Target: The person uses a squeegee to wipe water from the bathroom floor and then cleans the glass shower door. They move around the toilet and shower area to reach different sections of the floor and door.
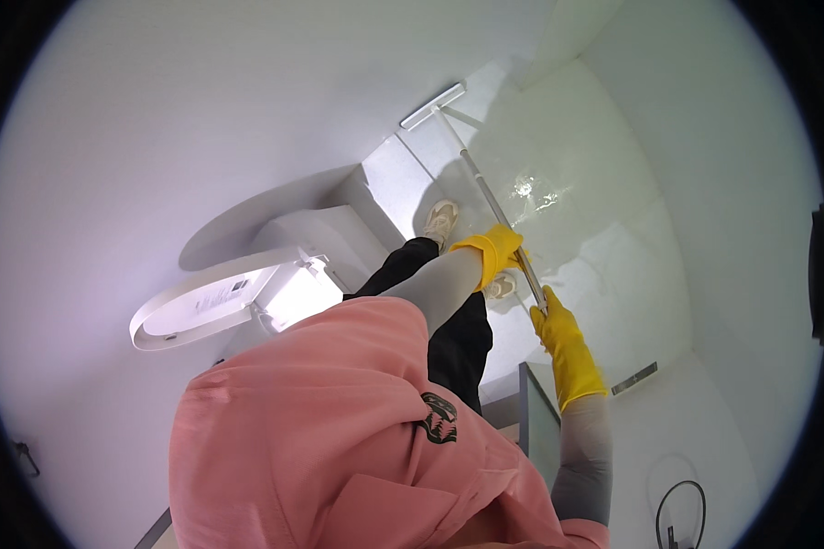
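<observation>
Both my hands wear yellow rubber gloves and hold the long pole [489, 193] of a floor squeegee. My left hand [500, 250] wraps the pole partway along it. Nearer my body, my right hand [556, 333] grips the pole's end. The white squeegee head [433, 106] lies at the far end, by the foot of the left wall. It is on or just above the pale floor [563, 158], which has wet, shiny patches. My shoes [441, 218] stand on the floor to the left of the pole; the one nearer my left hand is partly hidden.
On the left is a white toilet [323, 230] with its seat and lid [199, 302] raised. A framed glass panel [541, 415] stands beside my right arm. Beyond that arm are a narrow metal strip [634, 379] and a looped hose [703, 511]. Pale walls [735, 206] enclose the space.
</observation>
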Demonstrator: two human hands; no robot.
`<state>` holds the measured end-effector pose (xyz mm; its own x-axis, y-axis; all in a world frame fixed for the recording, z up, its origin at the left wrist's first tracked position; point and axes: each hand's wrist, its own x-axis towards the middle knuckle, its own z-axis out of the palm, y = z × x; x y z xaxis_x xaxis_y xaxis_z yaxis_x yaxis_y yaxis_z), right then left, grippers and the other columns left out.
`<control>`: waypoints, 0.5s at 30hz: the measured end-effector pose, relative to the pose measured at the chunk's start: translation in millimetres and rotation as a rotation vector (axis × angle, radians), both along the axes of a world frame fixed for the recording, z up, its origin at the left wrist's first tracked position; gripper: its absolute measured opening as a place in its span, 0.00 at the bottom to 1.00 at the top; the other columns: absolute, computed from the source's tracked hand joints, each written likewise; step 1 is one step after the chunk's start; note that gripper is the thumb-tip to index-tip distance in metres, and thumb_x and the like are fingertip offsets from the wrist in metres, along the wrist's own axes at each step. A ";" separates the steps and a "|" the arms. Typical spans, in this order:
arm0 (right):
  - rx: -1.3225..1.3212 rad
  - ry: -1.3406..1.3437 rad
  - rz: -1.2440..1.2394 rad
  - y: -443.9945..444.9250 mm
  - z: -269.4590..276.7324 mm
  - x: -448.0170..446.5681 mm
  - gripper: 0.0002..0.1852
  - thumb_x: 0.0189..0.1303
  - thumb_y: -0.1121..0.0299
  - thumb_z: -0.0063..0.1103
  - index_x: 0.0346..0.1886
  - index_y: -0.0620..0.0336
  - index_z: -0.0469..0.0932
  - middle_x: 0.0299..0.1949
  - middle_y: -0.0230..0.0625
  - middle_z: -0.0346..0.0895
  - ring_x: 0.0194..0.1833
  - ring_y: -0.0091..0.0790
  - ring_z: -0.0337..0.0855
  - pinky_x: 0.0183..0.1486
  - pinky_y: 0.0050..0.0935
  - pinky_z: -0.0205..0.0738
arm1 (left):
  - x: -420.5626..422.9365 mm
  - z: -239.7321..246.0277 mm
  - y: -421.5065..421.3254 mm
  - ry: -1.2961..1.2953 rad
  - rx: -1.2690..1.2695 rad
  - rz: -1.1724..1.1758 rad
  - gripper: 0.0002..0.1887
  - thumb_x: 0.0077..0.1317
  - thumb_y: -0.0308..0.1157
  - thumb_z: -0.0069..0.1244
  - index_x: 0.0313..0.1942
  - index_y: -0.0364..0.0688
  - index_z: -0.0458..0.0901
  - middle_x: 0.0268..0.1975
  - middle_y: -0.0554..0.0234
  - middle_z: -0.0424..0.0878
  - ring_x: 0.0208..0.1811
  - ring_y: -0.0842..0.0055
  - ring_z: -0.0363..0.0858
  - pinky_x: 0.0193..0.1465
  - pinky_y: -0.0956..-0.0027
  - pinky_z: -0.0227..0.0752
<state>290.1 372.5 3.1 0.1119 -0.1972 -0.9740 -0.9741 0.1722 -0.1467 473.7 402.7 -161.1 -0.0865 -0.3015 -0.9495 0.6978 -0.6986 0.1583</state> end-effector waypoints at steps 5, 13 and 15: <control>-0.254 0.109 0.291 52.7 -69.0 -41.2 0.34 0.69 0.40 0.43 0.74 0.44 0.60 0.55 0.51 0.80 0.56 0.54 0.80 0.58 0.46 0.73 | 33.2 3.7 42.6 -0.397 -0.288 -0.645 0.10 0.66 0.32 0.53 0.43 0.36 0.80 0.41 0.50 0.83 0.39 0.54 0.83 0.40 0.52 0.78; -0.264 0.232 0.271 77.8 -68.7 -214.0 0.33 0.68 0.41 0.46 0.74 0.37 0.58 0.54 0.40 0.82 0.54 0.52 0.82 0.53 0.48 0.75 | 102.8 44.2 129.2 -0.755 0.056 -0.683 0.21 0.66 0.39 0.55 0.52 0.34 0.72 0.34 0.50 0.82 0.29 0.69 0.84 0.32 0.67 0.81; -0.315 0.288 0.336 90.3 -60.8 -265.1 0.33 0.67 0.40 0.47 0.73 0.34 0.58 0.51 0.41 0.83 0.52 0.52 0.83 0.51 0.49 0.76 | 129.8 -15.4 177.3 -0.845 0.097 -0.697 0.22 0.64 0.37 0.56 0.53 0.34 0.72 0.36 0.52 0.81 0.29 0.71 0.83 0.31 0.70 0.81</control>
<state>25.0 462.9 -57.7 -0.0438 -0.4841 -0.8739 -0.9763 -0.1650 0.1403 603.5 580.0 -176.5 0.4806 -0.3597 -0.7998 -0.1621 -0.9327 0.3221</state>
